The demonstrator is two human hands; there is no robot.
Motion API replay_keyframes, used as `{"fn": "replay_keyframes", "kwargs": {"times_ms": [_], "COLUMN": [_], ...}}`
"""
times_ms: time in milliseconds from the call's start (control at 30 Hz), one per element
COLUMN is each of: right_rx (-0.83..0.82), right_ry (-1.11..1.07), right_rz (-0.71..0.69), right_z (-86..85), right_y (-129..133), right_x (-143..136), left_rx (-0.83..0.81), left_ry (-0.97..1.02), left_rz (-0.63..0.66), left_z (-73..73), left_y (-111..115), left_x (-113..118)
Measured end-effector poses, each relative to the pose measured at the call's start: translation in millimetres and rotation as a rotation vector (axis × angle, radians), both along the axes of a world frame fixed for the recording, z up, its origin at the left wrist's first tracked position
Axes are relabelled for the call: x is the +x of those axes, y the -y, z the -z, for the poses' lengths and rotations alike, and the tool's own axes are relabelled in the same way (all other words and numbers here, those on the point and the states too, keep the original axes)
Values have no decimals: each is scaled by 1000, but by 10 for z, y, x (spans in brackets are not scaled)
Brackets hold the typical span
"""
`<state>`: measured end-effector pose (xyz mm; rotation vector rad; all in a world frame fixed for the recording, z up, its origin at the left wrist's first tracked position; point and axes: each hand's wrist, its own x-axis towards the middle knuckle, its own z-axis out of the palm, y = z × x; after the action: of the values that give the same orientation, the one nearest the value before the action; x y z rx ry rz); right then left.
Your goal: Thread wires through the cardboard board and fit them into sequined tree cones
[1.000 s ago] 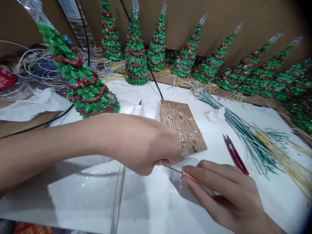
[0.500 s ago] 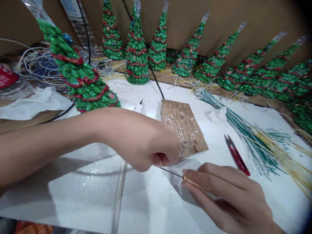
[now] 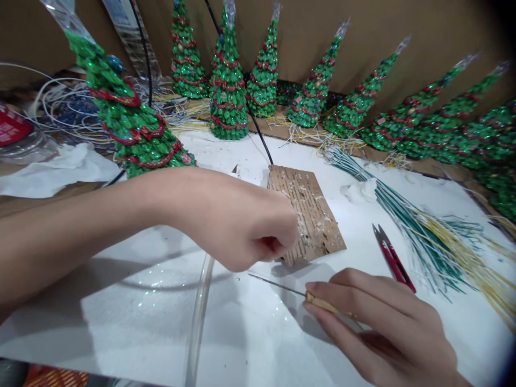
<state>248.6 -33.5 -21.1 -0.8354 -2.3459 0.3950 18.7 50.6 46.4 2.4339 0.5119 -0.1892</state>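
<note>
My right hand (image 3: 387, 328) pinches the wooden handle (image 3: 322, 305) of an awl; its thin metal shaft (image 3: 278, 284) points left, the tip bare above the white sheet. My left hand (image 3: 242, 226) is curled closed just above that shaft, and its fingertips are turned away, so anything in them is hidden. Partly behind my left knuckles lies a scored cardboard piece (image 3: 316, 215) flecked with whitish bits. Below my left hand, a clear tube (image 3: 199, 317) of glue-stick shape runs toward the front edge. Red-handled thread snips (image 3: 393, 258) lie beyond my right hand.
Glittery green Christmas tree figures (image 3: 229, 91) line the back, and a nearer one (image 3: 133, 118) stands behind my left forearm. Bundled green and yellow wires (image 3: 419, 226) spread at right. Tangled white wires (image 3: 72, 107), crumpled tissue (image 3: 60, 169) and a red-labelled bottle (image 3: 20, 134) are at left. A black cable (image 3: 258, 134) crosses the back.
My left hand has risen slightly away from the awl, whose tip now shows free of the fingers. My right hand has barely moved and keeps hold of the handle.
</note>
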Motion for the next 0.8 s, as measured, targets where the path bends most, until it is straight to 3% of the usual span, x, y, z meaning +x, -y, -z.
{"fn": "replay_keyframes", "kwargs": {"times_ms": [233,400,533,667,800], "right_rx": [-53,-77,-82,-90,-130], "right_ry": [-77,-114,-132,-133,-113], "right_rz": [35,58,93,166,225], "right_z": [-19,-55,-65,-70,-69], "right_y": [-25,-52,-54,-69,-86], "right_x": [1,-14,-8,15,42], "left_rx": [75,291,362,292,6], "left_ry": [88,183,201,324,269], "left_rz": [-92,-239,-353,-339,-332], "left_z": [38,171,280,243,102], "left_y": [-62,-131,-179,-182,-145], "left_x": [-3,53,84,66,33]}}
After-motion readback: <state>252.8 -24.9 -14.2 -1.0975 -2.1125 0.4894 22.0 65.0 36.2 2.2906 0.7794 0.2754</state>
